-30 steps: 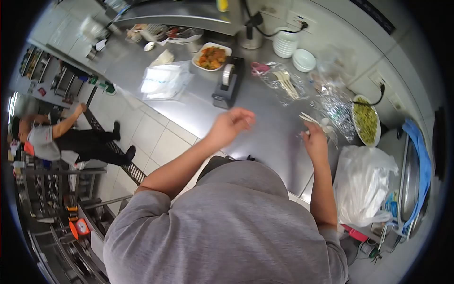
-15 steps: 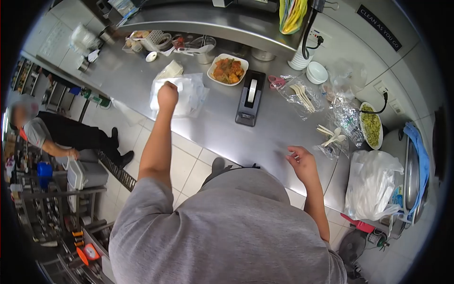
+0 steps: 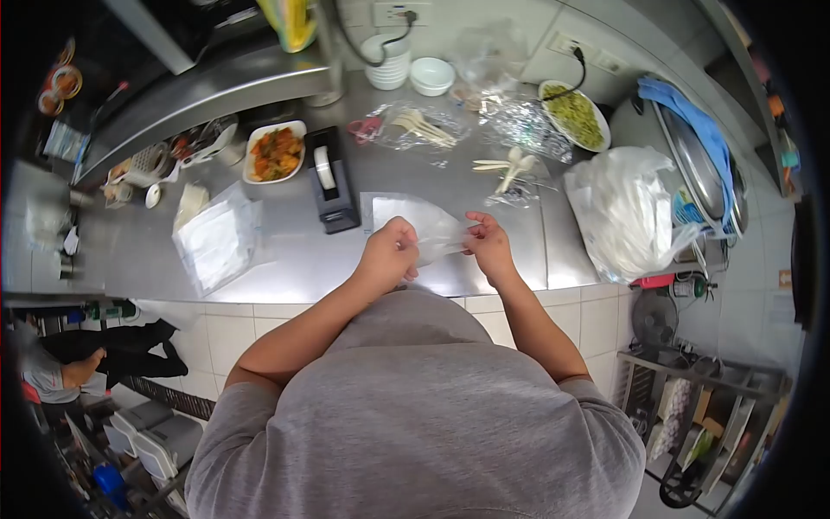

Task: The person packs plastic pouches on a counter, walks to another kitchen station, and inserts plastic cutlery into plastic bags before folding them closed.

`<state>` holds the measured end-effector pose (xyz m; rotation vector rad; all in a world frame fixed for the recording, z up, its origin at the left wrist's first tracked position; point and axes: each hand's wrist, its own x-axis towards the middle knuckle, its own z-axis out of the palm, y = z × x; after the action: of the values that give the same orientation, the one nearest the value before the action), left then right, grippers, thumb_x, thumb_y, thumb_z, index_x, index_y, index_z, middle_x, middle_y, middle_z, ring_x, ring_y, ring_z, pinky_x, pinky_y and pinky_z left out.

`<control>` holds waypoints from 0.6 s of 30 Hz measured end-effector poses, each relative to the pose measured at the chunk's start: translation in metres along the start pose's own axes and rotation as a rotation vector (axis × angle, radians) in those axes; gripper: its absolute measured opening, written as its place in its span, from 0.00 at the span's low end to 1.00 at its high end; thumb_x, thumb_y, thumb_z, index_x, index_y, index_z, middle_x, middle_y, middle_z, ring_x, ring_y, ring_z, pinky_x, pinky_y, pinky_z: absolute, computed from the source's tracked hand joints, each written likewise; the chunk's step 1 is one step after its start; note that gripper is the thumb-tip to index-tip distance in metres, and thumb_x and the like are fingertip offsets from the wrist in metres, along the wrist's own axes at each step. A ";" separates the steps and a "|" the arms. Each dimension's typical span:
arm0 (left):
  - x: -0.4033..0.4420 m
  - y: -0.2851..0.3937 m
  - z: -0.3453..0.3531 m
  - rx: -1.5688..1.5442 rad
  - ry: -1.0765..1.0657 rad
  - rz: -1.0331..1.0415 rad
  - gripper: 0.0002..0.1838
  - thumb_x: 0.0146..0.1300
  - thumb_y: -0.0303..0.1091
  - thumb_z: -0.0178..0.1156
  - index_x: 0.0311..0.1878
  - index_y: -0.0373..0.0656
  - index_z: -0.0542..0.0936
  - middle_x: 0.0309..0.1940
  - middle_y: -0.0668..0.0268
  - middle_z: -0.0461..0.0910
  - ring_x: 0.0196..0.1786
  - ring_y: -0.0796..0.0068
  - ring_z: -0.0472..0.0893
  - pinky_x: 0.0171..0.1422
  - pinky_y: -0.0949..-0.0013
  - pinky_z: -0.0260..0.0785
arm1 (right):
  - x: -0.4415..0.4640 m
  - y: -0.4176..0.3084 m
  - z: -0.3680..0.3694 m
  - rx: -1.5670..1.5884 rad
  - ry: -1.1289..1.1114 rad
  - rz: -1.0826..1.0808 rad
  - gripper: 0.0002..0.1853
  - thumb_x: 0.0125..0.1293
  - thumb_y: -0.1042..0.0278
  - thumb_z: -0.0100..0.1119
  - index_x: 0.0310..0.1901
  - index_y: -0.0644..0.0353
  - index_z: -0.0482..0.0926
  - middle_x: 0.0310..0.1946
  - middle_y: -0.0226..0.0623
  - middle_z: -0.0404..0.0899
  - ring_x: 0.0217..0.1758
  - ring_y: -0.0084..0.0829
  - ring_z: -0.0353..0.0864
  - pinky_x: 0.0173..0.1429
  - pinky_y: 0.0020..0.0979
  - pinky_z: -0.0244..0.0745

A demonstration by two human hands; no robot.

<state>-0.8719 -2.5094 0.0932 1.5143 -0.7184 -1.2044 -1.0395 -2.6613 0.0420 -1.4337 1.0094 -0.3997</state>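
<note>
A clear plastic bag (image 3: 430,221) is stretched between my two hands over the front of the steel counter. My left hand (image 3: 391,253), fingers closed, grips its near left side. On the opposite side, the fingertips of my right hand (image 3: 488,246) pinch the bag's edge. A pile of similar plastic bags (image 3: 216,242) lies flat on the counter to the left. Just beyond my left hand stands a black tape dispenser (image 3: 332,186). Wooden-looking spoons (image 3: 516,164) rest on clear wrap past my right hand.
Behind are a white bowl of orange-red food (image 3: 275,152), wrapped pale cutlery (image 3: 424,125), stacked white bowls (image 3: 386,62) and a dish of green food (image 3: 575,119). A large white plastic bag (image 3: 618,212) stands at right beside a metal pot (image 3: 692,147). Another person (image 3: 82,368) is at far left.
My left hand has come from the bag pile on the left to in front of me, bringing one bag. My right hand has closed on its edge. The view has turned right.
</note>
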 end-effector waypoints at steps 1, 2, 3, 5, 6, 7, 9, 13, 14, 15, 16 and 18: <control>0.013 -0.018 0.007 -0.027 -0.028 -0.021 0.08 0.60 0.23 0.56 0.41 0.39 0.69 0.28 0.65 0.75 0.23 0.76 0.77 0.25 0.73 0.70 | 0.001 0.001 -0.014 0.006 0.018 0.004 0.25 0.54 0.80 0.61 0.57 0.63 0.72 0.38 0.35 0.78 0.36 0.23 0.78 0.36 0.23 0.74; 0.022 -0.019 0.016 -0.053 -0.053 -0.042 0.10 0.60 0.26 0.59 0.44 0.38 0.71 0.30 0.62 0.77 0.24 0.73 0.79 0.26 0.72 0.70 | 0.005 0.000 -0.030 -0.052 0.065 -0.065 0.24 0.55 0.77 0.61 0.56 0.63 0.72 0.37 0.33 0.79 0.34 0.23 0.78 0.36 0.26 0.74; 0.029 -0.021 0.025 -0.043 -0.065 -0.041 0.10 0.60 0.26 0.59 0.44 0.38 0.71 0.30 0.62 0.77 0.24 0.73 0.79 0.26 0.72 0.70 | 0.013 -0.002 -0.046 -0.110 0.108 -0.134 0.22 0.56 0.75 0.62 0.55 0.63 0.73 0.36 0.31 0.79 0.32 0.22 0.77 0.35 0.28 0.75; 0.037 -0.014 0.045 0.159 -0.023 -0.015 0.16 0.61 0.32 0.61 0.49 0.40 0.70 0.33 0.63 0.78 0.30 0.73 0.80 0.32 0.68 0.73 | 0.040 -0.015 -0.082 -0.357 0.306 -0.218 0.14 0.57 0.66 0.63 0.43 0.64 0.81 0.35 0.40 0.83 0.34 0.33 0.82 0.37 0.34 0.76; 0.045 -0.015 0.051 0.171 -0.028 -0.019 0.16 0.61 0.32 0.61 0.49 0.40 0.70 0.33 0.63 0.78 0.30 0.73 0.80 0.32 0.68 0.73 | 0.052 -0.030 -0.095 -0.544 0.389 -0.200 0.13 0.57 0.63 0.61 0.38 0.64 0.83 0.34 0.44 0.84 0.35 0.38 0.83 0.39 0.36 0.76; 0.056 -0.020 0.056 0.238 0.001 0.073 0.16 0.61 0.34 0.62 0.50 0.40 0.72 0.34 0.63 0.79 0.32 0.72 0.81 0.35 0.68 0.73 | 0.078 -0.028 -0.103 -0.741 0.394 -0.174 0.13 0.58 0.61 0.61 0.36 0.64 0.83 0.32 0.46 0.83 0.36 0.41 0.84 0.41 0.38 0.77; 0.084 -0.020 0.066 0.329 0.030 0.151 0.17 0.61 0.36 0.62 0.51 0.41 0.74 0.35 0.63 0.80 0.33 0.72 0.81 0.38 0.67 0.73 | 0.120 -0.010 -0.113 -0.914 0.387 -0.138 0.15 0.58 0.59 0.61 0.34 0.64 0.83 0.30 0.48 0.83 0.37 0.43 0.84 0.43 0.40 0.77; 0.158 0.015 0.049 0.495 0.144 0.357 0.12 0.62 0.35 0.61 0.47 0.42 0.79 0.38 0.61 0.82 0.35 0.69 0.81 0.42 0.67 0.73 | 0.154 -0.016 -0.110 -0.863 0.244 0.103 0.14 0.57 0.58 0.59 0.35 0.62 0.83 0.36 0.44 0.84 0.42 0.46 0.83 0.48 0.41 0.78; 0.172 0.023 0.045 0.586 0.218 0.391 0.12 0.61 0.34 0.61 0.46 0.42 0.80 0.38 0.61 0.83 0.35 0.68 0.81 0.43 0.67 0.73 | 0.149 -0.020 -0.113 -0.884 0.291 0.069 0.13 0.58 0.61 0.57 0.35 0.61 0.83 0.37 0.45 0.84 0.43 0.47 0.83 0.48 0.42 0.78; 0.186 0.033 0.040 0.599 0.217 0.388 0.12 0.61 0.34 0.61 0.46 0.42 0.80 0.38 0.61 0.83 0.35 0.68 0.81 0.43 0.67 0.73 | 0.144 -0.023 -0.117 -0.906 0.340 0.038 0.12 0.58 0.63 0.55 0.35 0.61 0.83 0.39 0.47 0.83 0.43 0.47 0.83 0.48 0.43 0.78; 0.201 0.042 0.034 0.652 0.282 0.361 0.11 0.61 0.33 0.60 0.47 0.42 0.80 0.40 0.59 0.82 0.38 0.65 0.81 0.45 0.65 0.73 | 0.141 -0.027 -0.122 -0.893 0.340 0.040 0.12 0.58 0.63 0.55 0.35 0.61 0.83 0.39 0.47 0.83 0.43 0.47 0.83 0.48 0.43 0.78; 0.232 0.053 0.026 0.718 0.335 0.338 0.11 0.62 0.32 0.58 0.47 0.42 0.80 0.42 0.58 0.82 0.40 0.63 0.81 0.47 0.63 0.73 | 0.136 -0.031 -0.133 -0.970 0.296 0.012 0.11 0.59 0.67 0.52 0.35 0.61 0.83 0.37 0.48 0.83 0.43 0.47 0.83 0.48 0.44 0.77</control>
<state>-0.8146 -2.7407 0.0686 2.0024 -1.1899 -0.4215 -1.0559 -2.8533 0.0485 -2.2653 1.5628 -0.0921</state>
